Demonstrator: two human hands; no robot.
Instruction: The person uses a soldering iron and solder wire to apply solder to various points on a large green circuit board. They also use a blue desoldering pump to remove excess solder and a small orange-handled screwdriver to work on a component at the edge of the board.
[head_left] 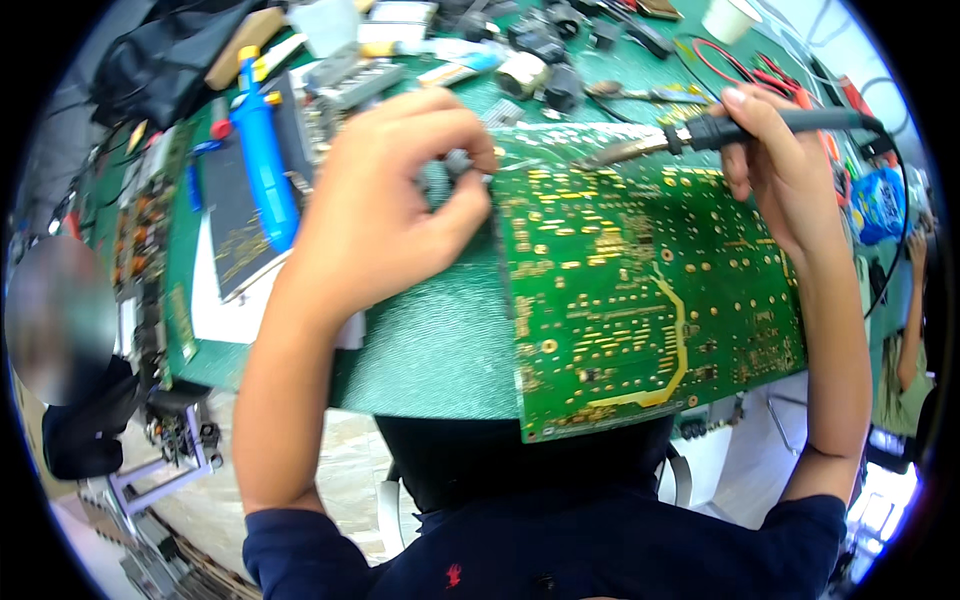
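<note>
A large green circuit board (pixel 600 300) lies on the table and reaches over its near edge, its face covered in rows of gold solder points. My right hand (pixel 775 150) grips a soldering iron (pixel 700 132) by its dark handle. The iron's tip points left, at the far edge of the board. Across from it, at the board's far left corner, my left hand (pixel 400 190) is closed in a pinch. A thin pale strand of solder wire (pixel 530 163) seems to run from those fingertips toward the tip. Whether the tip touches the board, I cannot tell.
A blue desoldering pump (pixel 262 165) lies left of my left hand on a dark sheet. Tools and small parts crowd the far side, with a white cup (pixel 730 18) and red test leads (pixel 765 75). A blue packet (pixel 878 205) sits right. Other people are at both sides.
</note>
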